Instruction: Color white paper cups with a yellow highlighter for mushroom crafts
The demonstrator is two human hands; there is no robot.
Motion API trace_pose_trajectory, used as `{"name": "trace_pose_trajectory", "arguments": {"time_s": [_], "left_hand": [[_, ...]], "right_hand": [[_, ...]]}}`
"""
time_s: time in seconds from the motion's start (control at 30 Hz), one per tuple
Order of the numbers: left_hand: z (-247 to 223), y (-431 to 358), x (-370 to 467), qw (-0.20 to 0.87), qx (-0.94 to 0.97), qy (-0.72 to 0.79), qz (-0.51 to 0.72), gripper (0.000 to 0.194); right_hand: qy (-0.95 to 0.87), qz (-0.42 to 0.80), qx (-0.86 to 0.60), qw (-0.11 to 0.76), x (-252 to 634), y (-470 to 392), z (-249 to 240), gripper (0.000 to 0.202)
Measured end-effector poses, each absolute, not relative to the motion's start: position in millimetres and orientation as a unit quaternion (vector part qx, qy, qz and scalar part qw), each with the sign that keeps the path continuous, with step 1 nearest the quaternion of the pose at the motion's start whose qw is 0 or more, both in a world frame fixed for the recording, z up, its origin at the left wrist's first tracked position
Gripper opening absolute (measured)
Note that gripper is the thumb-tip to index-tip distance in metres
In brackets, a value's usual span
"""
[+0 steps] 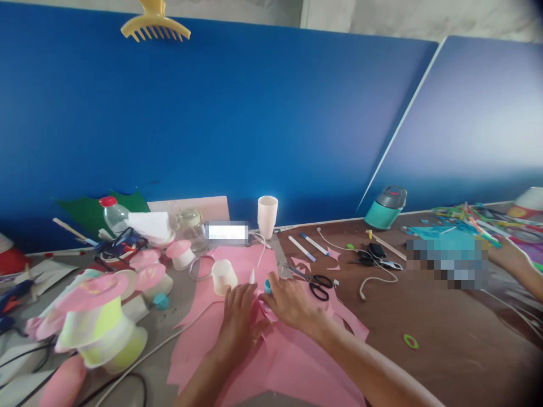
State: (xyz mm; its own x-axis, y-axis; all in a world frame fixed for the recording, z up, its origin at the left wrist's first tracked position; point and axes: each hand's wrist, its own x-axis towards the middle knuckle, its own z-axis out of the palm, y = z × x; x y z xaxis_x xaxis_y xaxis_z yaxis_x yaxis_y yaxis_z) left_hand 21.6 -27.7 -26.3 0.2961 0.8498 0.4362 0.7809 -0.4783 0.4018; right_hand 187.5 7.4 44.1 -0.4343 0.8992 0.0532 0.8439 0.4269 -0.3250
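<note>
Both of my hands work close together over sheets of pink paper. My left hand is bent over a piece of pink paper, its thumb pressing toward the fingers. My right hand curls around a small blue-topped object, most of which the fingers hide. A crumpled pink bit shows between the two hands. Just beyond the left fingertips are a white paper cup and the white tip of a cable. Black-handled scissors lie open to the right of my right hand.
Cups with pink tops crowd the left side. A white cup stack stands against the blue partition. Markers, a white cable and a teal container are to the right. Another person's hand reaches in at far right.
</note>
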Motion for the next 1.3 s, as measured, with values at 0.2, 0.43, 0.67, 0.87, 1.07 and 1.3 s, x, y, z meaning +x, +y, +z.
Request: {"name": "trace_pose_trajectory", "arguments": {"time_s": [0.2, 0.43, 0.67, 0.87, 1.07, 1.3], "left_hand": [[-27.6, -29.0, 23.1, 0.092, 0.808, 0.5, 0.299, 0.07], [-31.2, -31.8, 25.1, 0.112, 0.806, 0.505, 0.287, 0.081], [-28.1, -31.4, 26.1, 0.103, 0.806, 0.498, 0.302, 0.054], [-23.5, -30.8, 26.8, 0.108, 0.801, 0.482, 0.339, 0.039], [-20.0, -30.5, 28.9, 0.12, 0.803, 0.459, 0.361, 0.032], [-18.0, -28.9, 22.2, 0.12, 0.807, 0.463, 0.346, 0.024]], "right_hand": [[-0.871, 0.189, -0.437, 0.124, 196.7, 10.8, 44.5, 0.013], [-0.903, 0.256, -0.336, 0.079, 199.5, 24.2, 50.2, 0.018], [-0.892, 0.242, -0.379, 0.046, 205.9, 22.0, 55.0, 0.016], [-0.852, 0.103, -0.514, 0.013, 189.8, 21.9, 40.2, 0.031], [-0.848, 0.083, -0.523, 0.017, 194.9, 16.3, 31.7, 0.031], [-0.89, 0.18, -0.418, 0.023, 202.2, 13.7, 54.4, 0.01]]}}
